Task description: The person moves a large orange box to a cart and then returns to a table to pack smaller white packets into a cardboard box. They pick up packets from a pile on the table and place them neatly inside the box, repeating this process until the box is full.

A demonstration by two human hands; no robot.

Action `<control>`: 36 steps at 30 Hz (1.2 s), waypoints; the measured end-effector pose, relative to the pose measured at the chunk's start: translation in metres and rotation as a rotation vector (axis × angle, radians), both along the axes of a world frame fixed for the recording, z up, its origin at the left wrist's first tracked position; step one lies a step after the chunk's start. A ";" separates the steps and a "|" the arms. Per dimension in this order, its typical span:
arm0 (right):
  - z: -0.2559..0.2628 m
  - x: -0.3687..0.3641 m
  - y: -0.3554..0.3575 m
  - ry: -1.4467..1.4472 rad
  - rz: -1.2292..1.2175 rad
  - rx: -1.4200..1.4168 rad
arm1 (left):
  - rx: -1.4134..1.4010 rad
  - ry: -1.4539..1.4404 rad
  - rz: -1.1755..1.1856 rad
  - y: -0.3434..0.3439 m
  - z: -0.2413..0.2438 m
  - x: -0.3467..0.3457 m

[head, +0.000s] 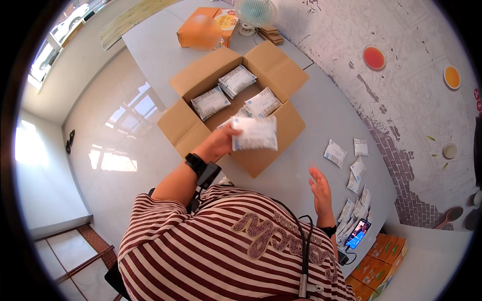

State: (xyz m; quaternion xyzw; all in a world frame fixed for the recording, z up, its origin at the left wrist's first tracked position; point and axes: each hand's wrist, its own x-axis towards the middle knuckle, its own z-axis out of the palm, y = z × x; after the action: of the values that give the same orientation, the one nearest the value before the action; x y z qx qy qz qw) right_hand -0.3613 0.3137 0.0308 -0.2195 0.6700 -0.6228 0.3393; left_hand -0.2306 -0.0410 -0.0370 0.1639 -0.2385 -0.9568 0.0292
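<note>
My left hand [222, 141] grips a white printed packet [255, 133] by its left edge, over the near side of an open cardboard box [275, 145]. The packet is slightly blurred. Inside the box, flat packets lie in stacks: one at the far side [237, 80], one at the left [210, 102] and one at the right [263, 102]. My right hand [320, 190] is raised above the grey table [286, 180] with its fingers extended and nothing in it. Beyond it, loose packets [335, 153] lie on the table.
More packets [354, 210] are piled at the right edge, beside a lit phone [358, 233] on a cable. An orange carton [199, 30] and a small fan [256, 13] stand behind the box. Orange boxes [372, 267] are stacked at the lower right, near the wall.
</note>
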 end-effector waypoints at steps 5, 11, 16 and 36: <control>-0.009 0.010 0.010 -0.089 -0.049 0.020 | -0.140 -0.291 0.442 -0.073 -0.003 0.004; -0.011 0.012 0.011 -0.066 -0.040 0.028 | -0.107 -0.360 0.544 -0.132 -0.036 -0.011; -0.006 0.015 0.019 -0.048 -0.085 0.038 | -0.134 -0.399 0.510 -0.166 -0.094 -0.027; -0.090 -0.043 0.059 -0.520 -0.489 -0.089 | -0.645 -0.627 0.519 -0.136 -0.049 -0.017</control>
State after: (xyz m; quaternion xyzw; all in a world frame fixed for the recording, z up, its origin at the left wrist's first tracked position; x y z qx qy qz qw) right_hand -0.4045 0.3724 -0.0589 0.0984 0.5661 -0.7493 0.3293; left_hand -0.2473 -0.1769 -0.0864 0.4789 -0.4701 -0.7008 0.2418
